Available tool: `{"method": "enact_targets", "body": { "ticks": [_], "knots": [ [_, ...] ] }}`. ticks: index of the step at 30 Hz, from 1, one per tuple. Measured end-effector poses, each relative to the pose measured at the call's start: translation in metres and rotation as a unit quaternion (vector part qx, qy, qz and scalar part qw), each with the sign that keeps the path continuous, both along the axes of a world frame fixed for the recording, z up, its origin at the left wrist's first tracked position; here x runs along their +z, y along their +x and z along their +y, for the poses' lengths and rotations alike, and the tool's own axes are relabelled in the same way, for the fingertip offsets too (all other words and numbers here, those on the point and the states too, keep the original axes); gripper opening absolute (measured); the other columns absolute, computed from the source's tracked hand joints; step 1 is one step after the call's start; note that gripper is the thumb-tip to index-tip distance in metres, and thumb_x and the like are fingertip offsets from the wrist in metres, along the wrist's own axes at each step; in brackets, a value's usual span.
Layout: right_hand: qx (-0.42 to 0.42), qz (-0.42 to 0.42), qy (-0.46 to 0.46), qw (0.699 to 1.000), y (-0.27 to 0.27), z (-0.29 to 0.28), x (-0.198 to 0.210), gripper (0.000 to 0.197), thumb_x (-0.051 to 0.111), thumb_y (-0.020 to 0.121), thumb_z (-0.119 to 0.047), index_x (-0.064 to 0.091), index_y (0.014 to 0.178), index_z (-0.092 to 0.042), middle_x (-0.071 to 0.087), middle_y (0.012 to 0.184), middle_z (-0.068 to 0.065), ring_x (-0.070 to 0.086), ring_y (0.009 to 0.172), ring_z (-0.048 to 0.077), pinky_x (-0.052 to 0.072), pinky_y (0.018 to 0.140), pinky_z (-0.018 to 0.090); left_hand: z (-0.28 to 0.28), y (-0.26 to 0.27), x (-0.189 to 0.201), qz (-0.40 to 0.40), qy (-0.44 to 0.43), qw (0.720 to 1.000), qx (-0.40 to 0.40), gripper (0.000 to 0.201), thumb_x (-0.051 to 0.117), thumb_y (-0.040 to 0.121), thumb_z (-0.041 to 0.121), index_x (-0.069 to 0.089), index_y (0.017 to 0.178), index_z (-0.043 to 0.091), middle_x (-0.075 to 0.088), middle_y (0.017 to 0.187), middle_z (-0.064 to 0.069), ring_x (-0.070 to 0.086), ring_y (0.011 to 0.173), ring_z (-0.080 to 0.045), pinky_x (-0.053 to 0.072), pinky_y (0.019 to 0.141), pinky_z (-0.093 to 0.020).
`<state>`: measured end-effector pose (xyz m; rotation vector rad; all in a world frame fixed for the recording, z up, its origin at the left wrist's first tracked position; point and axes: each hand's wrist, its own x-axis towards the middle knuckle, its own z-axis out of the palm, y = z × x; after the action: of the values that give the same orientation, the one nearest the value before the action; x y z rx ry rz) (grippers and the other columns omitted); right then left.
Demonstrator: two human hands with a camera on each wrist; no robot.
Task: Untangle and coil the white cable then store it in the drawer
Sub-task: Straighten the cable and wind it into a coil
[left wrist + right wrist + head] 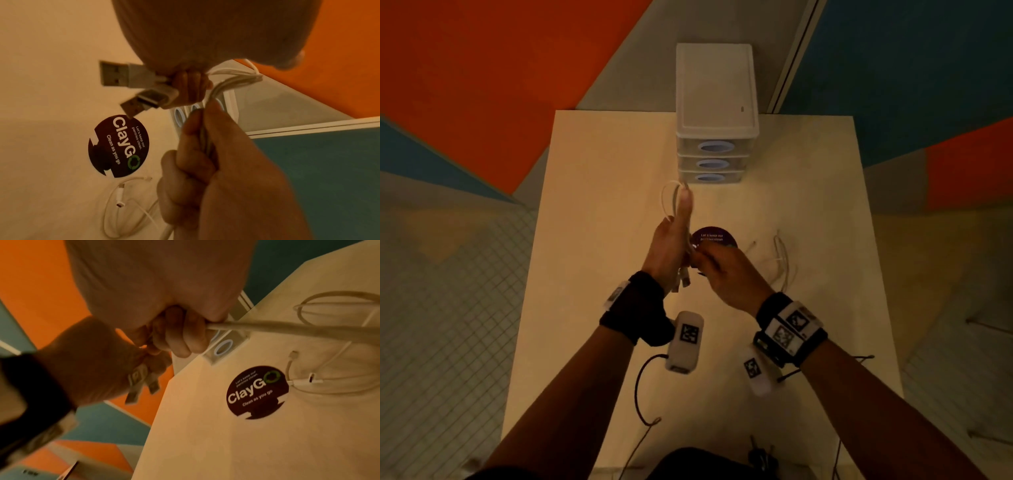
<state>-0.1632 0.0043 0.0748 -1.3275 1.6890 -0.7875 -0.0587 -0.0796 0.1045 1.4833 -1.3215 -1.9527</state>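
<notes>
The white cable (674, 198) is looped in several turns around my raised left hand (667, 243), which holds the bundle against its palm. Two USB plugs (123, 76) stick out below that palm. My right hand (722, 270) is right beside it and pinches the cable strands (208, 129) at the bundle's lower part. In the right wrist view a taut length of cable (287, 328) runs from my right hand's fingers (180, 339) towards the table. More loose white cable (781, 260) with small plugs lies on the table at the right. The three-drawer unit (717, 102) stands behind, all drawers shut.
A dark round ClayGo sticker (717, 235) lies on the pale table (602, 171) under my hands. Black wrist-camera leads (640, 387) hang over the near table edge. Orange and blue wall panels surround the table, with tiled floor on both sides.
</notes>
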Motion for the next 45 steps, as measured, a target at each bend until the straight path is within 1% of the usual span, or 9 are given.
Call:
{"method": "enact_targets", "body": {
  "ticks": [4,8,16,22,26,30,34,38,45],
  "knots": [
    [0.019,0.039,0.003,0.999,0.010,0.006,0.002,0.029,0.041,0.103,-0.032,0.063,0.112,-0.015,0.073,0.093,0.005,0.066,0.080,0.021,0.055,0.072,0.046,0.002,-0.003,-0.006,-0.039,-0.004,0.999,-0.022,0.061,0.060,0.077,0.073,0.037,0.064,0.018,0.036,0.049,-0.001,0.040,0.040,-0.019,0.038,0.044,-0.031],
    [0.034,0.081,0.001,0.996,0.008,0.010,0.000,0.030,0.040,0.104,-0.034,0.062,0.113,-0.017,0.072,0.091,0.008,0.065,0.076,0.024,0.054,0.065,0.041,0.003,-0.003,-0.010,-0.018,0.019,1.000,0.012,0.057,0.041,0.092,0.067,0.041,0.061,0.019,0.040,0.047,0.006,0.038,0.038,-0.009,0.036,0.045,-0.025],
    [0.037,0.089,-0.001,0.995,-0.017,0.013,-0.002,0.026,0.042,0.103,-0.039,0.058,0.088,-0.025,0.056,0.067,-0.008,0.052,0.060,0.013,0.041,0.057,0.034,-0.007,0.008,-0.014,0.302,0.203,0.922,0.129,0.060,0.027,0.098,0.062,0.030,0.055,0.020,0.023,0.049,0.005,0.022,0.046,-0.012,0.027,0.054,-0.028],
    [0.106,0.069,0.041,0.991,-0.049,0.020,0.013,0.029,0.049,0.101,-0.034,0.052,0.072,-0.033,0.055,0.062,-0.004,0.052,0.057,0.017,0.045,0.064,0.042,-0.035,0.044,-0.011,0.256,0.208,0.939,0.100,0.042,0.048,0.096,0.047,0.041,0.064,0.021,0.024,0.049,0.008,0.011,0.044,-0.011,0.010,0.046,-0.027],
    [0.117,0.110,0.040,0.986,-0.058,0.006,0.021,0.029,0.054,0.099,-0.029,0.051,0.071,-0.031,0.056,0.063,-0.006,0.056,0.061,0.019,0.051,0.073,0.049,-0.019,0.043,-0.005,0.044,0.061,0.986,-0.147,0.025,0.071,0.085,0.031,0.057,0.087,0.011,0.035,0.050,0.008,0.024,0.039,-0.009,0.017,0.043,-0.024],
    [0.098,0.109,0.023,0.989,-0.049,-0.011,0.031,0.028,0.057,0.097,-0.028,0.055,0.071,-0.038,0.058,0.067,-0.014,0.057,0.065,0.010,0.047,0.060,0.028,0.000,0.021,-0.011,-0.153,-0.145,0.906,-0.367,0.036,0.068,0.091,0.031,0.060,0.067,0.006,0.046,0.047,0.006,0.039,0.037,-0.004,0.033,0.048,-0.020],
    [0.094,0.066,0.059,0.992,-0.062,-0.008,0.030,0.021,0.055,0.098,-0.025,0.065,0.085,-0.013,0.065,0.078,0.000,0.060,0.072,0.016,0.048,0.066,0.034,-0.005,0.030,-0.021,-0.159,-0.179,0.919,-0.314,0.036,0.055,0.099,0.031,0.055,0.074,0.005,0.044,0.056,-0.001,0.037,0.049,-0.014,0.033,0.055,-0.028],
    [0.065,0.043,0.069,0.995,-0.067,-0.007,0.026,0.024,0.048,0.101,-0.023,0.060,0.082,-0.016,0.059,0.076,-0.010,0.056,0.073,0.003,0.043,0.066,0.019,-0.004,0.035,-0.030,-0.081,-0.064,0.969,-0.225,0.050,0.055,0.098,0.036,0.062,0.067,-0.002,0.042,0.055,-0.021,0.041,0.054,-0.023,0.035,0.059,-0.033],
    [-0.082,0.016,-0.017,0.996,-0.022,-0.018,0.023,0.023,0.045,0.103,-0.019,0.059,0.088,-0.008,0.063,0.081,0.005,0.059,0.072,0.017,0.047,0.065,0.028,0.022,0.011,-0.027,0.004,0.085,0.990,-0.116,0.068,0.040,0.072,0.087,0.036,0.053,0.021,0.028,0.050,0.004,0.020,0.045,-0.014,0.019,0.047,-0.027]
  ]
}}
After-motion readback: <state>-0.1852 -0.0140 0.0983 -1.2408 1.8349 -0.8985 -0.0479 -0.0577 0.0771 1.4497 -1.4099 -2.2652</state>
